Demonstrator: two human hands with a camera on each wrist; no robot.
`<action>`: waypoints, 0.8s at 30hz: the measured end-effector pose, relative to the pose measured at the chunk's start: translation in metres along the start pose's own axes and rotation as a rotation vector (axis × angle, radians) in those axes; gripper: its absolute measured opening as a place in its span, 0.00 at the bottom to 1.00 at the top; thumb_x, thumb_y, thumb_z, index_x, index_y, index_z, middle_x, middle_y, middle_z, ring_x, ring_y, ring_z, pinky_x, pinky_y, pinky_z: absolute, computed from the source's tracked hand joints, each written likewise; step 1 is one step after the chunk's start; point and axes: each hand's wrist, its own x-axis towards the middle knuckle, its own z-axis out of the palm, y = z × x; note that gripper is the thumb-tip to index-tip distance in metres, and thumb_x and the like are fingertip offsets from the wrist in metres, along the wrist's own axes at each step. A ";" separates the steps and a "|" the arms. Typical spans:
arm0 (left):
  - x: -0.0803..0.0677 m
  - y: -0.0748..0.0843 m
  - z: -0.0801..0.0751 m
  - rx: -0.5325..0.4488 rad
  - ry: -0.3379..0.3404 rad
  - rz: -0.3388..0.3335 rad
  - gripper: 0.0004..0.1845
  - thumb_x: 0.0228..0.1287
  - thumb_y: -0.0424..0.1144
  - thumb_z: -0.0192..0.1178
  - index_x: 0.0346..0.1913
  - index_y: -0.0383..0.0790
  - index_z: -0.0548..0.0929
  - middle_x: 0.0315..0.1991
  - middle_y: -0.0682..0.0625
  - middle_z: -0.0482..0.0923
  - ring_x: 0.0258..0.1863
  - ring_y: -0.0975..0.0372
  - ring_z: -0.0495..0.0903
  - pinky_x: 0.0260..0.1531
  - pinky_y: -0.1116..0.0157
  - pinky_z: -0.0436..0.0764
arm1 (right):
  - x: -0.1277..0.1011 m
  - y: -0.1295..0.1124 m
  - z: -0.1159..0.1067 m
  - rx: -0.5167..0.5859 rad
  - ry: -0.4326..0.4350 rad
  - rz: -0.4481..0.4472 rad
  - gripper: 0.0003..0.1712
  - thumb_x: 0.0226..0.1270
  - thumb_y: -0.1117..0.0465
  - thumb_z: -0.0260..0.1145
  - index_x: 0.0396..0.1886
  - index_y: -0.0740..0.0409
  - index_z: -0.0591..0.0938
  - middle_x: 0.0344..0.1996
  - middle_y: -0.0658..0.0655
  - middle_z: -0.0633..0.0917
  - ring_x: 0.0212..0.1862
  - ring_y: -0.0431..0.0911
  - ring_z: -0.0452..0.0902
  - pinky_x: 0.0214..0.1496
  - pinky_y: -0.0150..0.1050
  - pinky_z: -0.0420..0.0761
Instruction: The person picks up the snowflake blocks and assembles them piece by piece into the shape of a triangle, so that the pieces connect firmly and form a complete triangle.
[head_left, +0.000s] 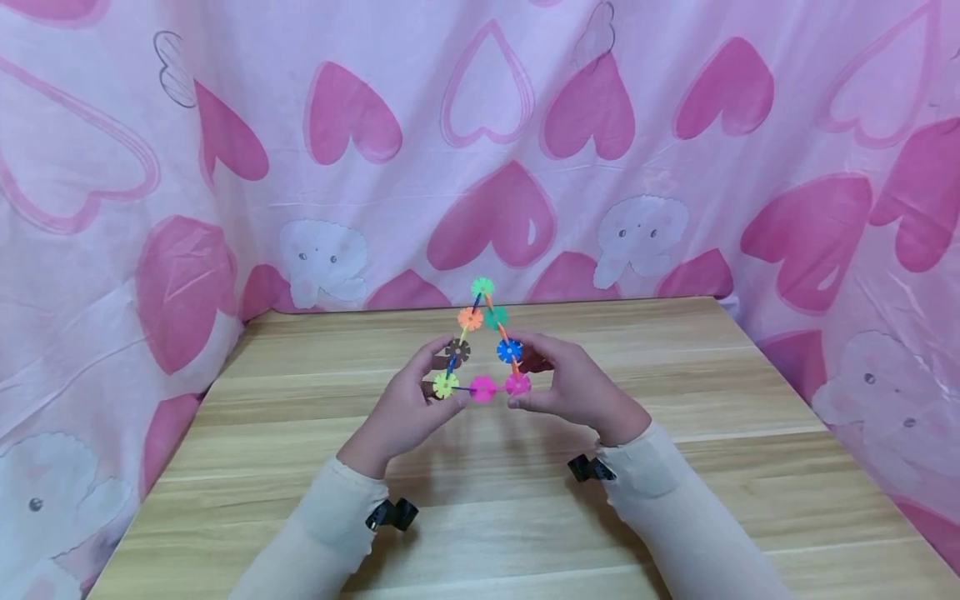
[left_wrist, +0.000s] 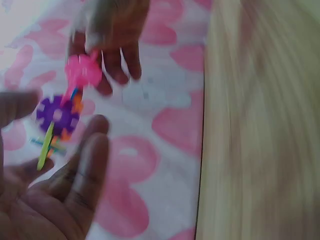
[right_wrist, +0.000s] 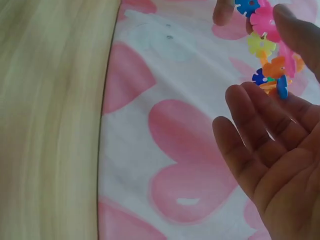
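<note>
A triangle of notched plastic snowflake discs (head_left: 482,388) is held up above the table, its light green disc (head_left: 482,287) at the top. My left hand (head_left: 408,400) grips its lower left corner, thumb near the yellow-green disc (head_left: 446,385) and fingers behind the brown disc (head_left: 457,351). At the lower right corner my right hand (head_left: 577,383) pinches it, thumb at a pink disc (head_left: 517,383) and fingers by the blue disc (head_left: 509,351). A purple disc (left_wrist: 57,115) shows between thumb and fingers in the left wrist view. In the right wrist view, an orange disc (right_wrist: 274,67) sits above the fingers.
Beneath the hands lies a wood-grain table (head_left: 480,517). A pink curtain (head_left: 420,192) with hearts and white cartoon animals hangs behind it and along both sides. Small black devices (head_left: 392,514) are fixed at both sleeve cuffs.
</note>
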 end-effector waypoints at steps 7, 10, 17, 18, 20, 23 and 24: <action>0.005 -0.010 -0.007 0.410 -0.076 -0.023 0.46 0.62 0.40 0.76 0.81 0.46 0.65 0.72 0.46 0.68 0.44 0.56 0.76 0.37 0.60 0.82 | 0.002 0.019 0.006 0.045 -0.119 0.127 0.48 0.53 0.57 0.86 0.75 0.49 0.76 0.40 0.53 0.84 0.42 0.48 0.79 0.48 0.46 0.87; 0.008 -0.018 -0.003 0.460 -0.102 -0.067 0.45 0.60 0.43 0.78 0.79 0.46 0.68 0.72 0.44 0.68 0.50 0.53 0.79 0.48 0.54 0.85 | 0.003 0.029 0.008 0.034 -0.187 0.184 0.48 0.54 0.58 0.86 0.76 0.47 0.76 0.36 0.57 0.81 0.38 0.49 0.75 0.38 0.39 0.82; 0.012 -0.033 0.010 0.553 -0.192 -0.159 0.44 0.60 0.49 0.78 0.77 0.43 0.71 0.71 0.43 0.69 0.66 0.48 0.78 0.66 0.46 0.79 | 0.000 0.051 0.013 0.026 -0.341 0.374 0.47 0.55 0.51 0.85 0.75 0.34 0.76 0.30 0.54 0.79 0.33 0.48 0.72 0.33 0.39 0.76; 0.012 -0.035 0.012 0.571 -0.209 -0.168 0.44 0.60 0.49 0.78 0.77 0.42 0.71 0.70 0.43 0.69 0.65 0.48 0.79 0.66 0.47 0.79 | 0.000 0.054 0.015 0.026 -0.362 0.391 0.47 0.54 0.50 0.85 0.75 0.33 0.76 0.30 0.54 0.79 0.33 0.48 0.72 0.33 0.39 0.76; 0.012 -0.038 0.016 0.608 -0.240 -0.175 0.44 0.60 0.50 0.78 0.77 0.40 0.71 0.70 0.42 0.70 0.62 0.49 0.80 0.64 0.48 0.81 | -0.001 0.058 0.017 0.024 -0.391 0.411 0.46 0.53 0.49 0.85 0.74 0.33 0.77 0.31 0.55 0.80 0.33 0.49 0.73 0.34 0.40 0.77; 0.012 -0.039 0.020 0.649 -0.261 -0.185 0.45 0.59 0.51 0.78 0.76 0.40 0.72 0.69 0.42 0.70 0.59 0.49 0.81 0.63 0.48 0.81 | -0.001 0.061 0.020 -0.005 -0.416 0.419 0.47 0.50 0.47 0.87 0.72 0.35 0.79 0.32 0.55 0.80 0.35 0.49 0.73 0.36 0.41 0.76; 0.012 -0.039 0.021 0.658 -0.264 -0.188 0.45 0.59 0.52 0.78 0.76 0.40 0.72 0.69 0.42 0.71 0.59 0.49 0.82 0.63 0.48 0.82 | 0.000 0.061 0.021 -0.023 -0.421 0.419 0.48 0.49 0.46 0.87 0.72 0.35 0.79 0.33 0.55 0.80 0.36 0.49 0.73 0.37 0.42 0.76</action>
